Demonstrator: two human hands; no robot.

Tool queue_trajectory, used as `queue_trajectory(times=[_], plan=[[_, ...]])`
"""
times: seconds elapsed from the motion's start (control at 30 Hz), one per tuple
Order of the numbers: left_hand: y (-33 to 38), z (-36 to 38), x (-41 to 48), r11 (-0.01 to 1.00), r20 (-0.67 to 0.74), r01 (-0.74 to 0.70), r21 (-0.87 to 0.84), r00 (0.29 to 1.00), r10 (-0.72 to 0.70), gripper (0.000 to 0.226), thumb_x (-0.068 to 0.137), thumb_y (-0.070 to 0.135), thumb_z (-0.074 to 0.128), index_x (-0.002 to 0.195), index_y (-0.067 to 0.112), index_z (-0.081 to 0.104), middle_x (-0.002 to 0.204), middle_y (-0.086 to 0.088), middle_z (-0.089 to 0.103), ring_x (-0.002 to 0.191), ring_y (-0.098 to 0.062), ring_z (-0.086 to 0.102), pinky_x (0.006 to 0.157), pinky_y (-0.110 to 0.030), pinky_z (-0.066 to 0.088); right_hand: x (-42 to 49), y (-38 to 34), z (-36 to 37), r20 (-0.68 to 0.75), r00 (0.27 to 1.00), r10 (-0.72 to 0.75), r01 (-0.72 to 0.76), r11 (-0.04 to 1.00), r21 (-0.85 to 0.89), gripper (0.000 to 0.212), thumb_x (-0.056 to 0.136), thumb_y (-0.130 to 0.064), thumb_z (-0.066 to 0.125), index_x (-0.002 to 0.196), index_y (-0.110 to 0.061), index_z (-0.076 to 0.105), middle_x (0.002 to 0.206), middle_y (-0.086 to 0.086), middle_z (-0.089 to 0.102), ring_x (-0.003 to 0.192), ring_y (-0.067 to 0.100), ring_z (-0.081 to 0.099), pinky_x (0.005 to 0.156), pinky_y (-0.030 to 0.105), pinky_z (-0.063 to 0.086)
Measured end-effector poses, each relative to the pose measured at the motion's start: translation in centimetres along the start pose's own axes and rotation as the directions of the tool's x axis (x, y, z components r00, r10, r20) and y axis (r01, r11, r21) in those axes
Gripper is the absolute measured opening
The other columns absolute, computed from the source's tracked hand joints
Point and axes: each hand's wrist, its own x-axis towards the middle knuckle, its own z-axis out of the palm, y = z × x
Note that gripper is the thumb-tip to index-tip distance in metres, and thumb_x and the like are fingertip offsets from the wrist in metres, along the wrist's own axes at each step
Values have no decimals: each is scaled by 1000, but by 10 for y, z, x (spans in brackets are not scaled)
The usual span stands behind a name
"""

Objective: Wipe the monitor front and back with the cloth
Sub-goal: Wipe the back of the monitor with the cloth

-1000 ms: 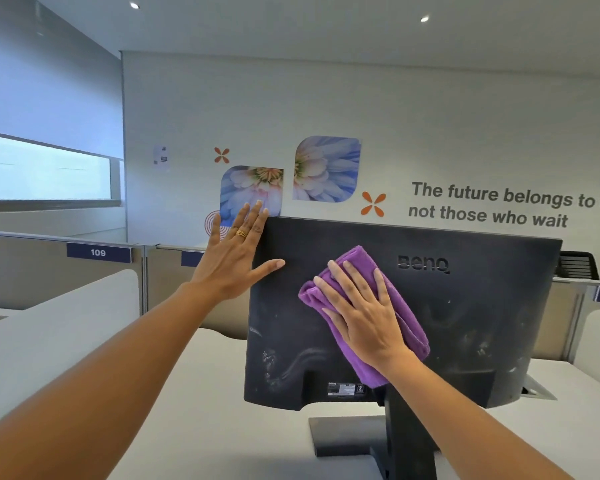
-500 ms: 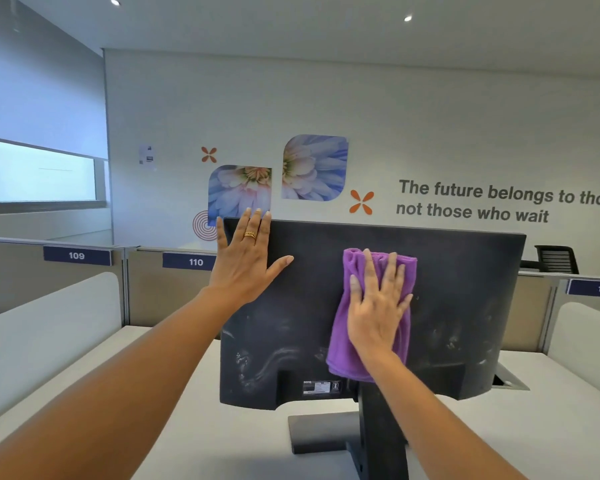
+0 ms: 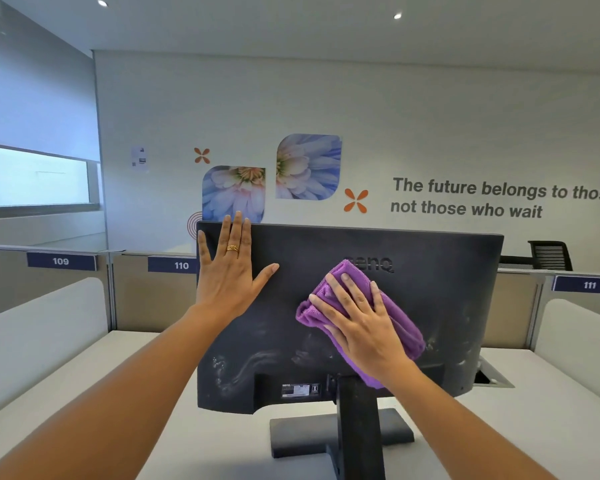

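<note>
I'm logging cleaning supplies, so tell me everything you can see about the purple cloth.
The purple cloth looks like microfibre, folded into a thick pad with layered edges at its upper left. It lies tilted against the dusty black back of the monitor, its top corner covering the start of the raised logo, its lower end near the stand. The right hand presses it with straight, spread fingers.

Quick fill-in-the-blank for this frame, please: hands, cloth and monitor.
1. The right hand presses a ____ cloth flat against the monitor.
2. The monitor's ____ side faces the camera.
3. The left hand, flat on the monitor, wears a gold ____.

Missing words: purple; back; ring.
</note>
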Motion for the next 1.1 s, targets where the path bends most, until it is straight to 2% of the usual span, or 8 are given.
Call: queue_trajectory(times=[0.1, 0.2, 0.3, 0.53, 0.67, 0.87, 0.97, 1.1], plan=[[9, 1, 0, 1000, 5, 6, -7, 1000, -6, 92, 72, 73, -13, 140, 13, -21, 150, -1, -25, 141, -18, -20, 111, -48, -14, -8, 29, 1, 11, 999, -50, 50, 998, -38, 54, 93, -44, 26, 146, -34, 18, 152, 3, 28, 140, 29, 23, 109, 57, 21], [17, 3, -1, 1000, 3, 26, -5, 1000, -26, 91, 73, 71, -9, 141, 12, -21, 150, -1, -25, 140, -17, -21, 111, -48, -15, -21, 52, 6, -8, 989, 147, -146, 988, 50, 52, 97, -47, 21, 146, -32, 19, 152, 3, 26, 140, 29, 24, 113, 54, 18], [28, 3, -1, 1000, 7, 30, 8, 1000, -30, 91, 73, 72, -10, 141, 13, -20, 151, -1, -23, 140, -17, -20, 110, -48, -18, -29, 65, 7, -7, 895, 445, -432, 872, 231, 55, 96, -52, 18, 145, -27, 22, 150, 7, 29, 139, 29, 25, 112, 51, 18], [61, -3, 2, 998, 52, -33, 61, 998, 30, 92, 66, 71, -21, 139, 15, -24, 148, 0, -29, 138, -16, -25, 102, -48, -27, -21, 65, 10, 3, 640, 768, -658, 546, 519, 55, 92, -50, 29, 142, -29, 18, 153, 5, 21, 142, 27, 16, 113, 54, 14], [82, -6, 7, 993, 95, -81, 81, 993, 73, 85, 79, 71, -5, 139, 15, -24, 151, -1, -26, 139, -16, -23, 103, -53, -21, -17, 54, 8, -26, 749, 662, -588, 683, 434, 63, 90, -56, 29, 145, -25, 26, 152, 7, 26, 140, 31, 18, 109, 54, 12], [124, -4, 17, 988, 111, -143, 63, 985, 135, 79, 86, 66, 10, 137, 18, -24, 153, -1, -23, 140, -17, -22, 105, -55, -19, -37, 84, 11, -57, 954, 294, -276, 937, 216, 54, 94, -49, 29, 143, -29, 26, 148, 5, 35, 137, 30, 29, 107, 57, 27], [139, 0, 18, 988, 108, -141, 60, 985, 134, 78, 85, 68, 8, 137, 19, -24, 153, -2, -23, 140, -19, -22, 104, -56, -19, -50, 112, 14, -25, 968, 248, -238, 949, 208, 53, 95, -48, 27, 145, -29, 23, 149, 3, 33, 138, 28, 28, 108, 54, 30], [139, 7, 18, 990, 102, -125, 65, 988, 119, 88, 70, 74, -16, 138, 20, -24, 152, 0, -24, 139, -19, -24, 101, -56, -21, -68, 147, 20, 25, 921, 388, -377, 874, 306, 56, 96, -53, 16, 146, -28, 17, 153, 1, 21, 142, 24, 18, 112, 46, 17]])
